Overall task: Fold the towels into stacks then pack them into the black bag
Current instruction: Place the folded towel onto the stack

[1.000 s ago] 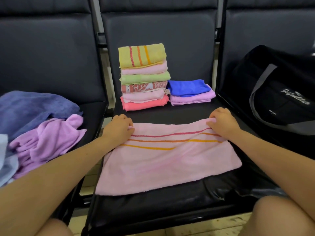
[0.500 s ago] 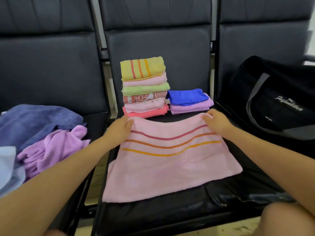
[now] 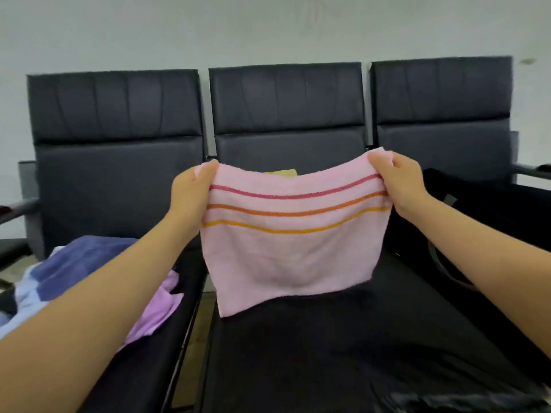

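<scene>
A pink towel [image 3: 286,257] with red, orange and yellow stripes hangs in the air above the middle seat [image 3: 343,347]. My left hand [image 3: 192,193] pinches its top left corner and my right hand [image 3: 401,183] pinches its top right corner. The towel hides most of the folded stacks behind it; only the yellow top of the tall stack [image 3: 283,172] peeks over its edge. The black bag [image 3: 483,210] lies on the right seat, partly behind my right forearm.
Unfolded towels lie heaped on the left seat: a dark blue one [image 3: 80,263], a lilac one [image 3: 158,311] and a pale blue one [image 3: 26,299]. Three black chair backs and a pale wall stand behind. A gap separates the left and middle seats.
Both hands have lifted the pink towel off the middle seat by its far corners, and it now hangs upright. My head has tilted up, showing the chair backs and wall.
</scene>
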Demonstrator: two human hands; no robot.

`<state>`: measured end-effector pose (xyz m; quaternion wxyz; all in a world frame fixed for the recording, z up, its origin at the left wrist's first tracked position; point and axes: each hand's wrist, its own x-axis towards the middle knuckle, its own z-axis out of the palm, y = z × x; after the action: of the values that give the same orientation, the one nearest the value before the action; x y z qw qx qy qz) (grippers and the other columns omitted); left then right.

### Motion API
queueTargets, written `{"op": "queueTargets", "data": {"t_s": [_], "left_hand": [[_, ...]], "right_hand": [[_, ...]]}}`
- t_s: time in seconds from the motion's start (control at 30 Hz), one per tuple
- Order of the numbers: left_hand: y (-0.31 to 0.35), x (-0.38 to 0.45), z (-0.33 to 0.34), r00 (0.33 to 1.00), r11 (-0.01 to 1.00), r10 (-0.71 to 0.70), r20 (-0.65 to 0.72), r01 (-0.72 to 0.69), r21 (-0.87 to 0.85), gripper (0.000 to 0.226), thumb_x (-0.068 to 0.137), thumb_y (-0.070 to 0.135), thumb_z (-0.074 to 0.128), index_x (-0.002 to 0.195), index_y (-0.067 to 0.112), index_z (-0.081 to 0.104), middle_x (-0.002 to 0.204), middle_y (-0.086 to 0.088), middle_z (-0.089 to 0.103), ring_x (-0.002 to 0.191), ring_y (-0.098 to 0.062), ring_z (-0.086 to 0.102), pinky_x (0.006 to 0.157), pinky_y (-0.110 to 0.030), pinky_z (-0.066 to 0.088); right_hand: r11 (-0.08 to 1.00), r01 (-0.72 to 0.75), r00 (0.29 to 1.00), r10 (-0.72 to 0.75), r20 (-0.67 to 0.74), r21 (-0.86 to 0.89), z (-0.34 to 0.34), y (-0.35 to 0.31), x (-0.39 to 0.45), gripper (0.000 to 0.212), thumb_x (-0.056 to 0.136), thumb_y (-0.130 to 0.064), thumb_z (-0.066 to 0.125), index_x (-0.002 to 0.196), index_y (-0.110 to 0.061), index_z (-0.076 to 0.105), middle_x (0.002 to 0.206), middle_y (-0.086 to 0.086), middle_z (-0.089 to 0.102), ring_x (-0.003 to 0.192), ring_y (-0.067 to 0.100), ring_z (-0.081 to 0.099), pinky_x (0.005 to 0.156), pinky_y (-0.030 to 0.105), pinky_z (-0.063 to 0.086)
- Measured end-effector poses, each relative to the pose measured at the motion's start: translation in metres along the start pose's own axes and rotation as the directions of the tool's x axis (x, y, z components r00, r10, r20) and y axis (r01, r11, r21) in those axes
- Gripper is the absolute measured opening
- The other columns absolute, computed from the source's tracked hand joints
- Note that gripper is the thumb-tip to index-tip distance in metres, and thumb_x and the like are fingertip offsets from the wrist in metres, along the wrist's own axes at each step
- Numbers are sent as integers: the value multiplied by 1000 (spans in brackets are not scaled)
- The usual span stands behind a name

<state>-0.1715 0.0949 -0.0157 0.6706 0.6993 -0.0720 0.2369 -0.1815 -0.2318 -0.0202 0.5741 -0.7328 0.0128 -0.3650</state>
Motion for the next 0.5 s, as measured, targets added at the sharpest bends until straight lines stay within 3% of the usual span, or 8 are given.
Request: {"op": "queueTargets", "data": {"t_s": [0.13,0.23,0.3,0.4,0.5], "left_hand": [[13,-1,-4,981,956,-183,72,194,-218,26,91,42,60,95,17,66,93,-4,71,88,-20,66,73,-34,55],[16,-4,-9,938,887,-300,175,341,-311,24,93,42,58,92,19,65,73,2,71,72,-16,68,60,-27,54],[13,-3,-15,906,870,-360,222,412,-272,25,94,43,56,87,21,63,63,6,65,62,-12,61,58,-26,52],[-4,-3,-20,868,872,-430,248,471,-134,28,95,40,54,79,19,61,57,6,59,61,-12,53,65,-28,47],[-38,-19,-11,825,830,-516,231,548,-101,23,98,22,53,77,13,56,56,1,58,50,-12,56,48,-24,49]], "right_hand": [[998,-64,997,64,52,-7,-1,-18,-4,37,93,-35,53,83,-1,61,82,5,57,77,14,52,68,31,42],[923,-328,935,287,206,201,-6,-20,-6,23,92,-32,60,92,-10,65,92,4,67,89,20,64,79,33,52],[817,-496,854,395,339,296,-12,-17,-6,17,93,-30,61,95,-13,65,87,3,68,84,20,66,74,34,54],[733,-614,773,483,412,292,-17,8,-8,18,95,-27,57,83,-15,61,74,1,61,70,17,60,69,32,51],[668,-703,701,592,398,245,-17,49,-19,21,97,-17,52,77,-14,54,70,2,48,63,16,48,63,31,46]]}}
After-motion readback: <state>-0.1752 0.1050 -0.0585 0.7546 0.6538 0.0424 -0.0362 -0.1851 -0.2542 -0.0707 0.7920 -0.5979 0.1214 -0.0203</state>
